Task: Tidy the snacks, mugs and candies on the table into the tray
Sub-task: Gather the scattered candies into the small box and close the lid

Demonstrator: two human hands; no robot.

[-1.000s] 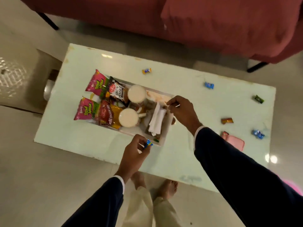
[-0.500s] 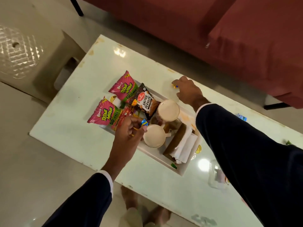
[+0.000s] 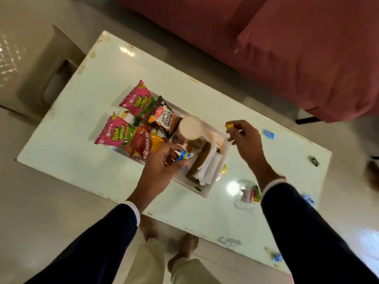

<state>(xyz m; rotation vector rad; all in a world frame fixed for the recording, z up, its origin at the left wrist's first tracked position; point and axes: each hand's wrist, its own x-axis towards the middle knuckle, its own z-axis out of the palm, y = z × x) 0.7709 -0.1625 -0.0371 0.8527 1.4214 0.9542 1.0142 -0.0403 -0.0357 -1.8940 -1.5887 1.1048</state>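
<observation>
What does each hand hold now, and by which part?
Left hand: blue candy, pinched at its lower end. Right hand: gold candy, pinched at one end by fingertips.

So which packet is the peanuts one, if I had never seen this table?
Start at the pale table and find the white tray in its middle, packed with snack packets at its left end. The peanuts packet lies there beside the cream mug. It is the only dark brown one; its neighbours are two pink packets and a red and yellow one.
</observation>
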